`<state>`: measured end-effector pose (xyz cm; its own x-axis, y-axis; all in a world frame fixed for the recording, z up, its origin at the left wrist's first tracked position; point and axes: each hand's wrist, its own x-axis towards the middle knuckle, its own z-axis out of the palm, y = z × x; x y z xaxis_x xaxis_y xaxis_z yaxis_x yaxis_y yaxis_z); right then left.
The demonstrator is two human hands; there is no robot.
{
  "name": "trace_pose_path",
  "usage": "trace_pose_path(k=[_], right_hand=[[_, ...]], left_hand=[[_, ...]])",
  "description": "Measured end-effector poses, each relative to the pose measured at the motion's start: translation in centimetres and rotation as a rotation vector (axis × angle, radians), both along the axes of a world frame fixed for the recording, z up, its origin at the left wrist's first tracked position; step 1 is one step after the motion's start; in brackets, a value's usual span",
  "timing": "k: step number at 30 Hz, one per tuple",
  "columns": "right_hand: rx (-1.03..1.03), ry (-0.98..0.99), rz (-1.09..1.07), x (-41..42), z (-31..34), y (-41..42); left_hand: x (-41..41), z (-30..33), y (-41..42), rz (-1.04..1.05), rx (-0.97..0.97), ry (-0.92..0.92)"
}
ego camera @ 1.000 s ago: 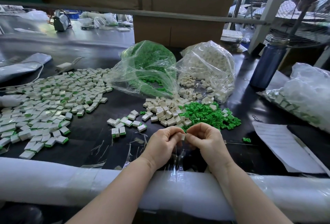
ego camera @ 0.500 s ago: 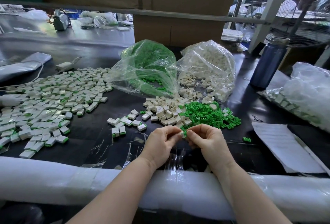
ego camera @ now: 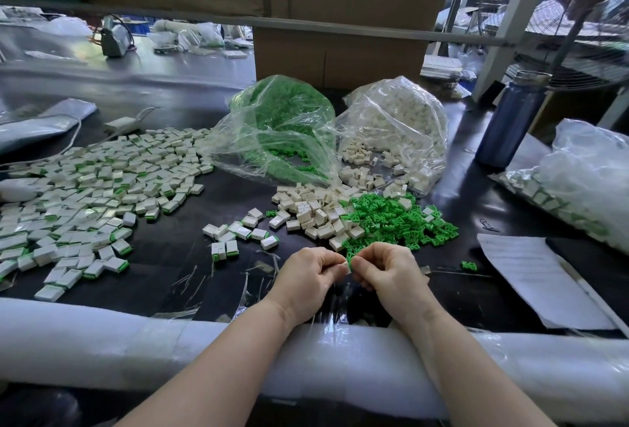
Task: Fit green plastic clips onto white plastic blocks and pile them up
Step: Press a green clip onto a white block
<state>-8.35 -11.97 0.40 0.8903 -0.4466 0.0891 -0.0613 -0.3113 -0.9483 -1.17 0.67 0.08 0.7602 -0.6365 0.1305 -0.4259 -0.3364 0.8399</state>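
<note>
While pinching a white block (ego camera: 348, 266) between left hand (ego camera: 308, 278) and right hand (ego camera: 391, 276) at lower centre, pressing a clip home; next, dropping onto the finished pile (ego camera: 92, 198) at left.

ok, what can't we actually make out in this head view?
- Piece between the left hand and right hand: only a white-and-green sliver shows; curled fingers hide whether the clip is seated.
- Writing on the paper: too small and blurred.
- Bag of finished blocks: cut off by the right edge.
- Fan: cut off at the top right corner.
</note>
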Motion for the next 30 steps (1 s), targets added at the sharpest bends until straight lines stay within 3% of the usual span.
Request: trace_pose_path(k=[9, 20, 30], right_hand=[[-0.039, -0.025, -0.009, 0.10, 0.01, -0.07], [0.170, -0.097, -0.031, -0.21, 0.20, -0.27], [0.069, -0.025, -0.033, -0.12, 0.47, 0.12]], left_hand=[[-0.09, -0.04, -0.20, 0.004, -0.059, -0.029], [-0.01, -0.38, -0.36, 0.039, -0.113, -0.008], [0.20, 0.00, -0.07, 0.018, -0.115, 0.074]])
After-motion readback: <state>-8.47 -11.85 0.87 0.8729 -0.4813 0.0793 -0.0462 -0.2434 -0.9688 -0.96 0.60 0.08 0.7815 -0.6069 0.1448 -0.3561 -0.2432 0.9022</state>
